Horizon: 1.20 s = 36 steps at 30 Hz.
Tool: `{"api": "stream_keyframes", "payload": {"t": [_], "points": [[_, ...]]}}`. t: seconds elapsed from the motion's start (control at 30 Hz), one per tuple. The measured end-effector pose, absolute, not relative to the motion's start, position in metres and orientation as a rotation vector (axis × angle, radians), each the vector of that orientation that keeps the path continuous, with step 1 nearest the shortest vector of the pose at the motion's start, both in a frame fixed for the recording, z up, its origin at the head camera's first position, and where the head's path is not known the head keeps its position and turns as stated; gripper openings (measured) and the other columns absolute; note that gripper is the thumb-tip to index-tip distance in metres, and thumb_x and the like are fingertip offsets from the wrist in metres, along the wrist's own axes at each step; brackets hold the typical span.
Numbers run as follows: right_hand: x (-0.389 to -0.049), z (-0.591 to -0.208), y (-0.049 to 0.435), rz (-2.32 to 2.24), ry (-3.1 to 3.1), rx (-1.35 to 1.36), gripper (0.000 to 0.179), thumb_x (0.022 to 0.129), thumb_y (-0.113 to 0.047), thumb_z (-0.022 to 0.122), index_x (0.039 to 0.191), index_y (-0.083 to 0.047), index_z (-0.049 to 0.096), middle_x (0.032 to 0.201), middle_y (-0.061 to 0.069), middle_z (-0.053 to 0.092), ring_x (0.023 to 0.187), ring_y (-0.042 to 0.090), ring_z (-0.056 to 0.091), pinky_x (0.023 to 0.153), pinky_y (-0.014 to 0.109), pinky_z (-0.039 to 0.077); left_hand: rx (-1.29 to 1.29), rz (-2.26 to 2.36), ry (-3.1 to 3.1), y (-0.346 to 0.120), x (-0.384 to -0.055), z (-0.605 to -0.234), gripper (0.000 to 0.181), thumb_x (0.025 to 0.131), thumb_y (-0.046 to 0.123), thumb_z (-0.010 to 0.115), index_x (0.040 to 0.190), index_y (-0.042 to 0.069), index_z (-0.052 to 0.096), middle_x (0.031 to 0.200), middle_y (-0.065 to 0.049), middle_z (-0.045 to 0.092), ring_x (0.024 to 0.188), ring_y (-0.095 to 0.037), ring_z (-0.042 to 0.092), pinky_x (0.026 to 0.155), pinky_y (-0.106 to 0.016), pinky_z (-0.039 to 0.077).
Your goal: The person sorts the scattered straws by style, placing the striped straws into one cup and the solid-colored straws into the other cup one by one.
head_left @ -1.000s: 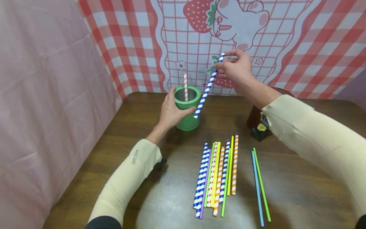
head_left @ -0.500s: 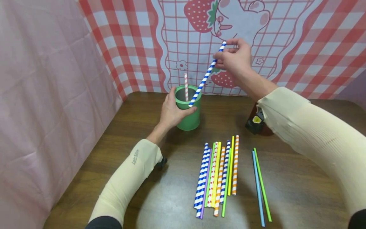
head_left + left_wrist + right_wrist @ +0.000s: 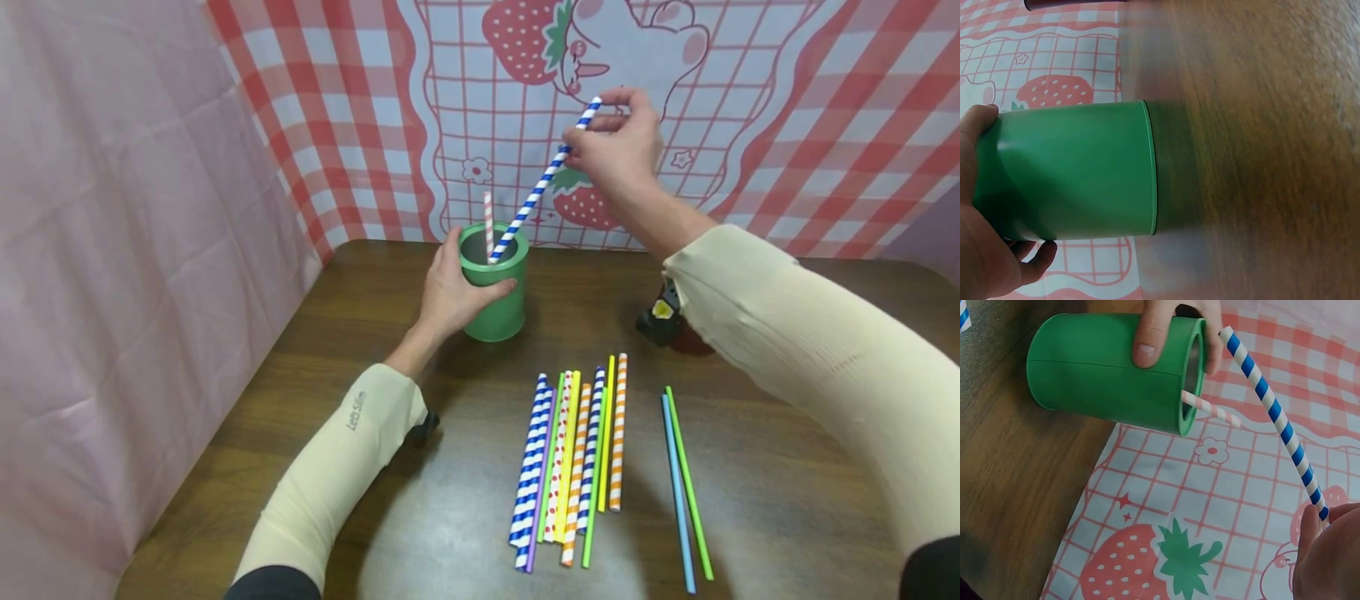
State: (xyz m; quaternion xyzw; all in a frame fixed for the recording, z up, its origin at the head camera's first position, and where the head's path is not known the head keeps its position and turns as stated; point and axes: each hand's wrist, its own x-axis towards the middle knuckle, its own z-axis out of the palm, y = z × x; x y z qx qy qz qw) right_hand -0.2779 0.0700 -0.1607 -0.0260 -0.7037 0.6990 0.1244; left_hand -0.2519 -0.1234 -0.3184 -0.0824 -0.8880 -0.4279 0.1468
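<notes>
My left hand (image 3: 459,283) grips the green cup (image 3: 497,308) near its rim, thumb across the front. One pink-and-white striped straw (image 3: 488,218) stands in the cup. Up and to the right, my right hand (image 3: 621,142) pinches a blue-and-white striped straw (image 3: 542,185) near its top end. That straw slants down to the left, its lower tip over the cup's mouth in the head view. In the right wrist view the tip of the blue-and-white straw (image 3: 1275,412) is just outside the opening, apart from the rim. The left wrist view shows the cup (image 3: 1072,172) standing on the table.
Several striped, dotted and plain straws (image 3: 567,467) lie side by side on the wooden table (image 3: 435,517). A blue straw (image 3: 678,492) and a green straw (image 3: 690,483) lie farther right. A brown container (image 3: 692,340) is partly behind the right sleeve. A checked cloth (image 3: 360,108) hangs behind.
My right hand has risen, and the lower end of the blue-and-white striped straw has moved left from beside the cup to over its mouth. The left hand and cup have stayed in place.
</notes>
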Motion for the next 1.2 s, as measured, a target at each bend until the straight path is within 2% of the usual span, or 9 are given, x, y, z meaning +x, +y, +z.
{"api": "stream_keyframes", "payload": {"t": [0.37,0.53,1.2], "points": [[-0.281,-0.176,0.056,1.657,-2.178,0.076,0.047,0.088,-0.007,0.066,0.129,-0.020,0.046,0.107,-0.002,0.054,0.092,0.014,0.062,0.081,0.024,0.054,-0.232,-1.230,-2.553,-0.124,-0.252,-0.319,0.099,0.072,0.049,0.080,0.147,0.019,0.023,0.133,-0.006,0.046,0.118,-0.019,0.048,0.097,-0.040,0.046],[-0.281,-0.183,0.051,1.528,-2.223,0.138,0.045,0.088,-0.010,0.067,0.127,-0.020,0.048,0.109,0.000,0.058,0.088,0.014,0.064,0.079,0.025,0.054,-0.233,-1.229,-2.549,-0.124,-0.252,-0.318,0.098,0.072,0.048,0.080,0.147,0.019,0.023,0.132,-0.005,0.046,0.117,-0.019,0.049,0.096,-0.040,0.047],[-0.278,-0.217,0.036,1.416,-2.350,0.315,0.045,0.087,-0.006,0.064,0.129,-0.013,0.049,0.114,0.009,0.062,0.094,0.018,0.067,0.078,0.025,0.055,-0.253,-1.242,-2.537,-0.124,-0.252,-0.320,0.096,0.074,0.049,0.079,0.146,0.020,0.023,0.133,-0.003,0.044,0.118,-0.018,0.049,0.096,-0.039,0.047]]}}
